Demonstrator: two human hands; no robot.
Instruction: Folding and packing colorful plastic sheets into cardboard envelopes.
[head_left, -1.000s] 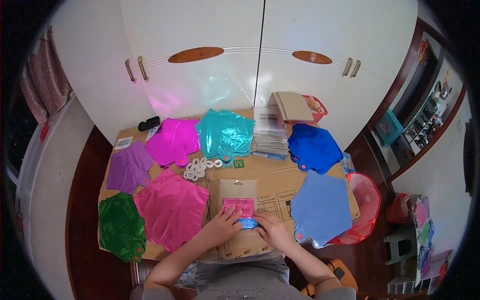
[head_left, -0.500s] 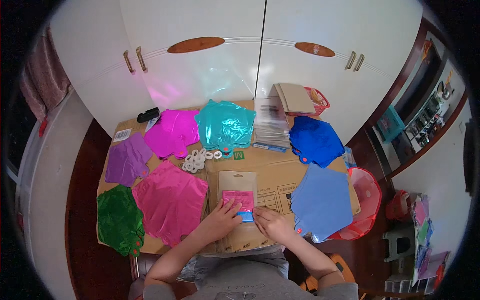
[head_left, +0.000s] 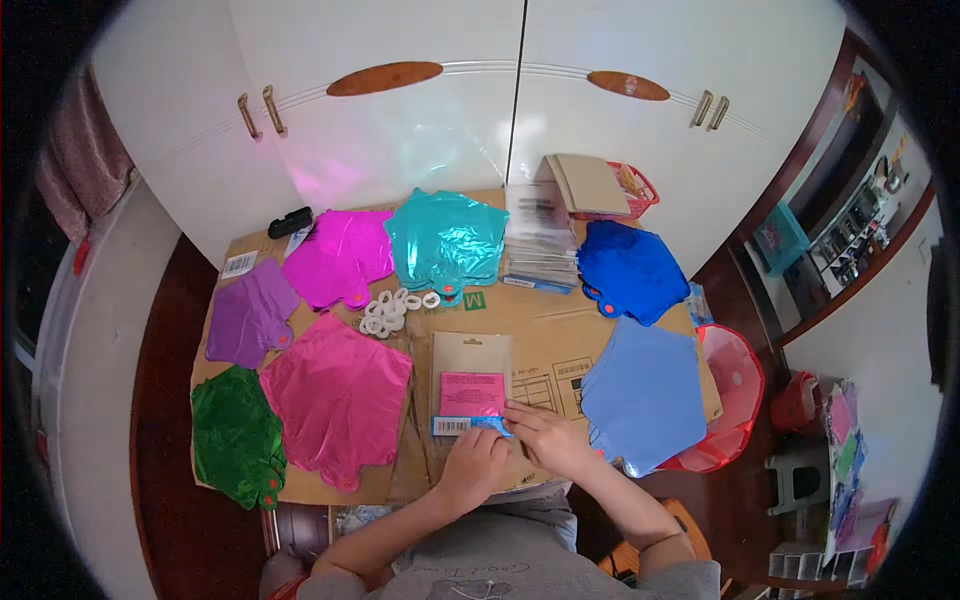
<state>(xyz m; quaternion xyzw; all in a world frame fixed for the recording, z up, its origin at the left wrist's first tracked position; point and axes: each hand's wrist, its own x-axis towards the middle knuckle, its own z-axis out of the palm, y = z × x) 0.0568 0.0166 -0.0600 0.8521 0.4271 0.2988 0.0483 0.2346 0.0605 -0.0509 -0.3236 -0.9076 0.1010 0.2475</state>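
While both hands pinch pink packet: cardboard-covered table w/ foil balloons, white cupboards behind.

A cardboard sheet covers the table. Around the white rings lie foil balloons: purple and green to their left, magenta and teal above, pink below, blue ones far right.

Foil balloons flanking; cardboard ahead bare
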